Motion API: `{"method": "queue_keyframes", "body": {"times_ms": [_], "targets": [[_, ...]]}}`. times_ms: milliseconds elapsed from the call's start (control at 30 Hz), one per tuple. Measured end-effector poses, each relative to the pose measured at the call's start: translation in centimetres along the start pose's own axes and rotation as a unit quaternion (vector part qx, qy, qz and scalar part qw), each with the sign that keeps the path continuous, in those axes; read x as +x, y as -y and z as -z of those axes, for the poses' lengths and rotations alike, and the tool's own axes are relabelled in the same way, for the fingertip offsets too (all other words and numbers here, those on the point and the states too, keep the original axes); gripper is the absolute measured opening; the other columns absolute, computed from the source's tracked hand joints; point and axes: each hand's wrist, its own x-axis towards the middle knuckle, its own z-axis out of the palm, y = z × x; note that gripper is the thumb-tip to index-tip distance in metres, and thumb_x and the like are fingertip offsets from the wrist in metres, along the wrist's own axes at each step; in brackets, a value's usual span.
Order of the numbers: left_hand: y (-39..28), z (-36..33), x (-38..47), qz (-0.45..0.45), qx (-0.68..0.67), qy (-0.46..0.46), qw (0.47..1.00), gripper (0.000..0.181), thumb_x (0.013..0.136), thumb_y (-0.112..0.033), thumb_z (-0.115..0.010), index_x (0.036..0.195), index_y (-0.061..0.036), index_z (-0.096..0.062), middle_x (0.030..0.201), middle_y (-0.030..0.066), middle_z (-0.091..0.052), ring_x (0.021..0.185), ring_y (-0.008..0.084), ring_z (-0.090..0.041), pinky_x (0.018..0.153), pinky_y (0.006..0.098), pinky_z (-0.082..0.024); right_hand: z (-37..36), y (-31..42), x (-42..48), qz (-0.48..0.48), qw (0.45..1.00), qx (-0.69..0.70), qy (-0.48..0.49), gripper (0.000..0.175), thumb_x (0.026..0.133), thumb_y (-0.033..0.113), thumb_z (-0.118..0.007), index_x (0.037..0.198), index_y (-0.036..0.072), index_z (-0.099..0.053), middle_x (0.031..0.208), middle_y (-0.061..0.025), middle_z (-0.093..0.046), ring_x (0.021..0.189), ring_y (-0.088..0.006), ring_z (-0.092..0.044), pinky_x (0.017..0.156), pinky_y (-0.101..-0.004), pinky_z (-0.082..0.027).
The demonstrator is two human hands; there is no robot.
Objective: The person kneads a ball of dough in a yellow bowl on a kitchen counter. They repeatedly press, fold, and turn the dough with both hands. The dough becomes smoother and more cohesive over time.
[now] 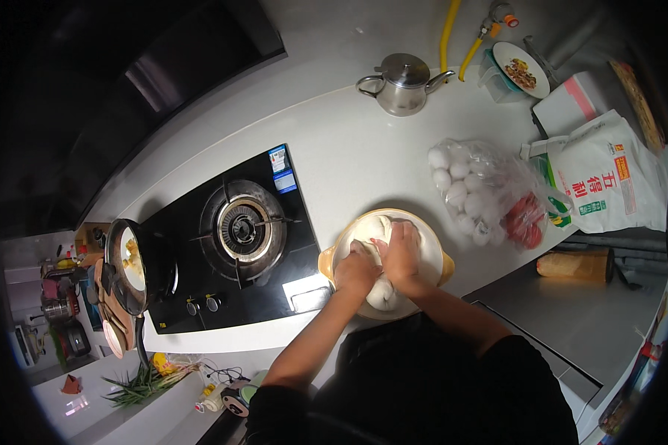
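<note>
Pale dough [382,296] lies in a round, cream-coloured bowl [433,272] with tan handles on two sides. My left hand [358,269] grips the left side of the dough with its fingers curled in. Over the dough's right part, my right hand [402,255] presses down with its fingers bent around it. The two hands almost meet at the middle, where they cover much of the dough. Lumps of it bulge out above and below them. The bowl stands on the white countertop [334,139], near its front edge.
Left of the bowl is a black gas hob [306,245]; a wok [161,272] stands at its far end. Bagged eggs [465,189] and a white printed sack [601,172] lie to the right. Behind are a steel kettle [403,94] and a plate of food [537,64].
</note>
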Motion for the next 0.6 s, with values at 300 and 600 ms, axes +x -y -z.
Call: {"method": "queue_keyframes", "body": {"times_ms": [300, 600], "targets": [[0.6, -0.4, -0.1, -0.017, 0.01, -0.035, 0.999, 0.083, 0.078, -0.053, -0.067, 0.12, 0.012, -0.038, 0.081, 0.0235, -0.067, 0.076, 0.0351, -0.069, 0.069, 0.0411, -0.055, -0.3, -1.3, 0.7, 0.051, 0.999, 0.013, -0.004, 0.042, 0.075, 0.027, -0.075, 0.099, 0.002, -0.052, 0.098, -0.016, -0.054, 0.095, -0.0363, -0.051, 0.084, -0.0451, -0.042], [1.1, 4.0, -0.6, -0.163, -0.088, -0.066, 0.981, 0.09, 0.07, -0.034, -0.079, 0.138, 0.0044, -0.033, 0.121, 0.0266, -0.057, 0.114, 0.0389, -0.056, 0.097, 0.0391, -0.045, 2.5, -2.9, 0.0, 0.181, 0.978, 0.097, 0.029, 0.036, 0.077, 0.021, -0.073, 0.103, 0.004, -0.056, 0.102, -0.0123, -0.055, 0.098, -0.0336, -0.052, 0.085, -0.0426, -0.043]]}}
